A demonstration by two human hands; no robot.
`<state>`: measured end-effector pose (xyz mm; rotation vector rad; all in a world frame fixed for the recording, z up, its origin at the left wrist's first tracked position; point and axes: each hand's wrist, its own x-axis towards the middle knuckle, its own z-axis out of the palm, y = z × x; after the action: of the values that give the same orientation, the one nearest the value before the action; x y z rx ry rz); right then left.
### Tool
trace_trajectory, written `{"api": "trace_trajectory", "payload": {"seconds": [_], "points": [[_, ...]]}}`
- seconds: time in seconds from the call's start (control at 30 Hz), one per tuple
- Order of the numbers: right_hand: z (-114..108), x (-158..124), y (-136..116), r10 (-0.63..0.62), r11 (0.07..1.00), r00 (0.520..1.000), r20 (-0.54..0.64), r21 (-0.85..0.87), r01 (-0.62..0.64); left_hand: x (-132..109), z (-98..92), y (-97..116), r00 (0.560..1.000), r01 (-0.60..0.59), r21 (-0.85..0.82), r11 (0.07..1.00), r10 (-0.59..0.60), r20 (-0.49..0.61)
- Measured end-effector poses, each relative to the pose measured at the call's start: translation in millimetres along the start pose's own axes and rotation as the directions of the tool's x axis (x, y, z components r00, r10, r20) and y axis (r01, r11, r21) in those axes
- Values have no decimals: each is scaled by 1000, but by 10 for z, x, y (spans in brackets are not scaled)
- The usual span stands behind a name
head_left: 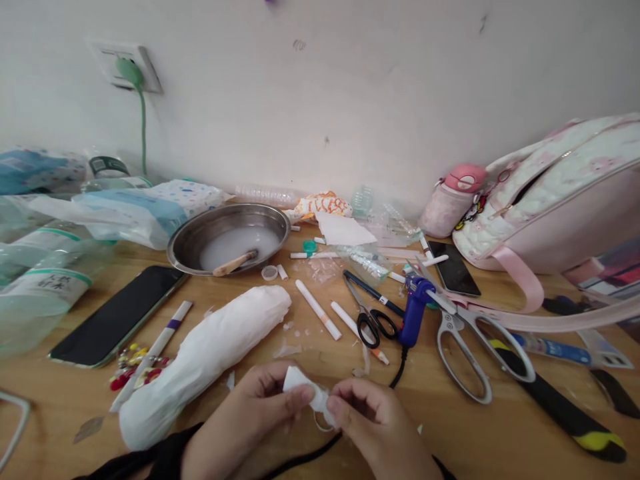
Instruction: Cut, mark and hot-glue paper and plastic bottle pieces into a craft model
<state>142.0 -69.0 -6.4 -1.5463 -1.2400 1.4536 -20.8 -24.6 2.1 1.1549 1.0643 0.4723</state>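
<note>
Pinching a white scrap (299,379), the left hand (265,410) and right hand (373,417) are meeting low in the view; the scrap is serving as clock centre, twelve lying toward the wall (320,113). The left thumb is pressing on the scrap's face against the bent forefinger, leaving a pale corner protruding toward eleven. The right thumb and forefinger are closing on its other end, at four; the remaining right fingers are curling inward. A thin loop (320,427) is showing just below the scrap; whether the two are joined cannot be told. Around the hands, a white form (210,353) is lying at ten, a bowl (175,257) of cloudy liquid is standing at eleven, a marker (317,310) is lying at twelve, black-handled scissors (367,320) are resting at one, and larger scissors (465,370) are resting at two.
</note>
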Motion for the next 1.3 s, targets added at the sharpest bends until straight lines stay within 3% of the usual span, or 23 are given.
{"api": "trace_trajectory", "payload": {"seconds": [0.13, 0.27, 0.37, 0.43, 0.5, 0.53, 0.6, 0.63, 0.67, 0.73, 0.8, 0.87, 0.9, 0.93, 1.13, 1.23, 1.3], "points": [[80, 30, 45, 66, 957, 997, 44, 279, -76, 30, 0, -2, 999, -31, -56, 998, 29, -34], [104, 38, 50, 82, 945, 994, 67, 312, -99, 36, -27, 20, 996, -57, -55, 997, 61, 68], [-45, 0, -53, 12, 996, 998, 61, 86, -17, 23, -52, 15, 996, -57, -18, 998, 59, 68], [-264, -42, -161, -64, 990, 994, -93, -133, 51, 8, -62, -10, 999, -45, 25, 999, 45, 3], [-552, -73, -253, -190, 920, 947, -261, -385, 78, -5, -67, -42, 998, -36, 59, 998, 39, -57], [-701, -76, -280, -234, 871, 908, -348, -489, 37, -10, -68, -57, 996, -41, 69, 997, 46, -71], [-956, -45, -286, -171, 735, 850, -498, -639, -227, -19, -73, -76, 992, -80, 99, 992, 88, -85], [-1044, -10, -269, -138, 646, 840, -524, -691, -325, -24, -79, -81, 986, -129, 140, 982, 142, -88], [-1099, 36, -245, -182, 580, 849, -497, -751, -316, -31, -89, -83, 973, -197, 208, 958, 218, -81], [-1116, 150, -193, -259, 567, 827, -498, -772, -287, -52, -121, -87, 897, -403, 405, 821, 441, 0], [-1046, 272, -161, -287, 558, 823, -490, -784, -272, -77, -163, -98, 721, -629, 569, 529, 671, 173], [-954, 378, -152, -306, 534, 813, -495, -797, -284, -104, -199, -112, 517, -735, 643, 216, 792, 325], [-918, 420, -153, -315, 521, 805, -503, -800, -296, -117, -211, -116, 448, -738, 667, 100, 812, 374], [-892, 453, -156, -319, 512, 795, -515, -800, -313, -129, -217, -116, 412, -722, 692, 18, 815, 408], [-913, 408, -167, -328, 560, 758, -564, -762, -325, -171, -204, -62, 400, -493, 830, -261, 779, 483], [-920, 264, -167, -369, 664, 720, -588, -709, -239, -174, -208, -50, 414, -440, 847, -299, 769, 487], [-887, 165, -162, -346, 809, 726, -594, -581, -90, -174, -216, -49, 425, -413, 859, -301, 771, 474]]}}
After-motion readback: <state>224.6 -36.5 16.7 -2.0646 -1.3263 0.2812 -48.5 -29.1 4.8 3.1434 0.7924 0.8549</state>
